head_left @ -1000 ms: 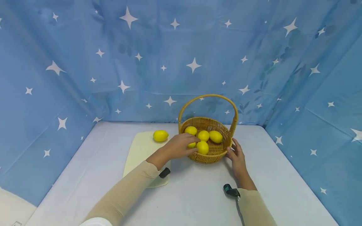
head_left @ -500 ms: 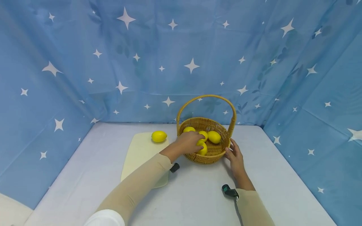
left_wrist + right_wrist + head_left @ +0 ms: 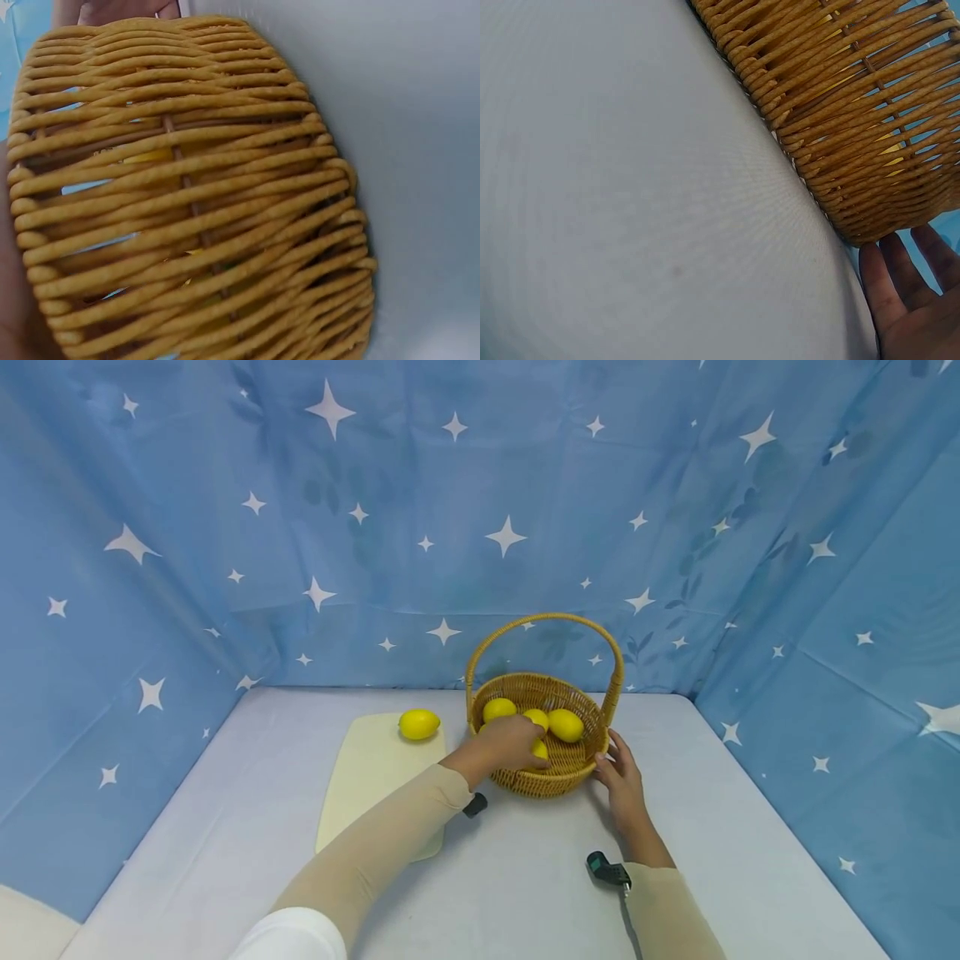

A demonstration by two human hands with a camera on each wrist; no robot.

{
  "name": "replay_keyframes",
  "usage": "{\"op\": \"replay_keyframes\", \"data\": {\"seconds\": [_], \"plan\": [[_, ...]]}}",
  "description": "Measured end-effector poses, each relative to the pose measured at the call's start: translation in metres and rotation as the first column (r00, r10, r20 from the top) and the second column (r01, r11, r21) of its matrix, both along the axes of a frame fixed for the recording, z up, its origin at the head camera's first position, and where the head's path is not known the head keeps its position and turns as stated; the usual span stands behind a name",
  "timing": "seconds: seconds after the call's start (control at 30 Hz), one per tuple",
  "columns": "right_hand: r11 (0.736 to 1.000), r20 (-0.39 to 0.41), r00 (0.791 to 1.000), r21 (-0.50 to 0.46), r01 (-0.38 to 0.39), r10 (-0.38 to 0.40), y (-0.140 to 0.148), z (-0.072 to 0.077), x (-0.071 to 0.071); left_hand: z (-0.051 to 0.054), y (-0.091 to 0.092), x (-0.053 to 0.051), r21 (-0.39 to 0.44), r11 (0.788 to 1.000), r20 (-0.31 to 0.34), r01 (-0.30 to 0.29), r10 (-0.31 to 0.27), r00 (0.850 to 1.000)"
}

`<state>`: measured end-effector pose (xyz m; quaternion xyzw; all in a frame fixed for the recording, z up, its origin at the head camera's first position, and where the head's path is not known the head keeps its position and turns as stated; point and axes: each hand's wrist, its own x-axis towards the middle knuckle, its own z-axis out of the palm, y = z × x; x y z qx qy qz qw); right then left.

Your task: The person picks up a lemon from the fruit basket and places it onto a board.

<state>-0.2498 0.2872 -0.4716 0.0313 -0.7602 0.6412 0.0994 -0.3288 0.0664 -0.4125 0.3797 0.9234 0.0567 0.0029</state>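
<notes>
A brown wicker basket [image 3: 546, 783] with a tall arched handle stands on the table, several yellow lemons inside it. My left hand [image 3: 504, 745] reaches over its near left rim, and its fingers and thumb curl round the front lemon [image 3: 538, 748], which is partly covered. Other lemons [image 3: 566, 725] lie behind and beside that hand. At the basket's right side, my right hand [image 3: 624, 785] touches the outer wall with extended fingers; in the right wrist view its fingertips [image 3: 877, 274] meet the wicker. The woven wall [image 3: 187, 195] hides most of the left hand from its wrist camera.
Left of the basket lies a cream cutting board [image 3: 367, 768] with one lemon [image 3: 419, 724] at its far right corner. Under everything is a white tablecloth [image 3: 517, 877]. A blue starred curtain [image 3: 420, 527] encloses the back and sides.
My left hand has moved right and down into the basket, and its fingers have closed round the front lemon. The right hand stays at the basket's side. The head view has shifted slightly.
</notes>
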Motion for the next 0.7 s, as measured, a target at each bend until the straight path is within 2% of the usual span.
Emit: {"op": "replay_keyframes", "data": {"seconds": [0.17,0.27,0.37,0.47,0.53,0.7], "plan": [[1.0,0.014,1.0,0.001,0.009,-0.009,0.001,-0.003,-0.002,-0.005,0.006,-0.006,0.005,1.0,0.023,0.017,-0.017,1.0],[1.0,0.016,1.0,0.004,0.019,-0.019,0.002,-0.006,-0.005,-0.006,0.008,-0.008,0.012,0.999,0.066,0.042,-0.043,0.997],[1.0,0.01,1.0,0.008,0.023,-0.023,0.001,-0.005,-0.004,-0.007,0.01,-0.01,0.034,0.996,0.125,0.085,-0.089,0.988],[1.0,0.005,1.0,0.009,0.015,-0.015,-0.002,0.002,0.001,-0.007,0.01,-0.012,0.041,0.992,0.164,0.123,-0.128,0.978],[1.0,0.003,1.0,0.008,0.012,-0.012,-0.002,0.002,0.002,-0.006,0.009,-0.013,0.015,0.991,0.162,0.134,-0.135,0.978],[1.0,0.002,1.0,-0.002,0.004,-0.004,0.0,0.001,0.001,-0.004,0.005,-0.013,-0.062,0.991,0.151,0.115,-0.104,0.983]]}}
